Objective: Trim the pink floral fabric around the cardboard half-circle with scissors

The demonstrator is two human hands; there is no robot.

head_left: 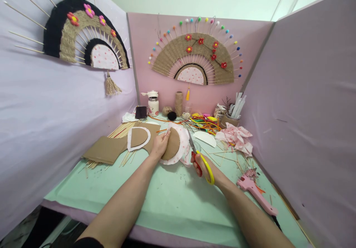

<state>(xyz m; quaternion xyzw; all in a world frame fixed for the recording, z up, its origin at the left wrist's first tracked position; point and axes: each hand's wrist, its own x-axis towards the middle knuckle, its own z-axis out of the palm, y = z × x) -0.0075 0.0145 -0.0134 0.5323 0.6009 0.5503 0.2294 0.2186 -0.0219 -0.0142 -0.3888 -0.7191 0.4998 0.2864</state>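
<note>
My left hand is closed on a half-round piece of brown cardboard laid against spotted white-pink fabric, which sticks out as a border around the curved edge. In my right hand are scissors with red and yellow handles. Their blades point up and away from me, just right of the fabric's edge, and look nearly closed. A loose flap of the same fabric hangs below, between the two hands. To the left lies a D-shaped cardboard piece with a white border.
Brown cardboard lies over thin sticks on the left. A pink glue gun rests at the right edge. Crumpled spotted fabric, a white half-disc, coloured strands, a bottle and twine stand toward the back. Decorated fans hang on the partitions.
</note>
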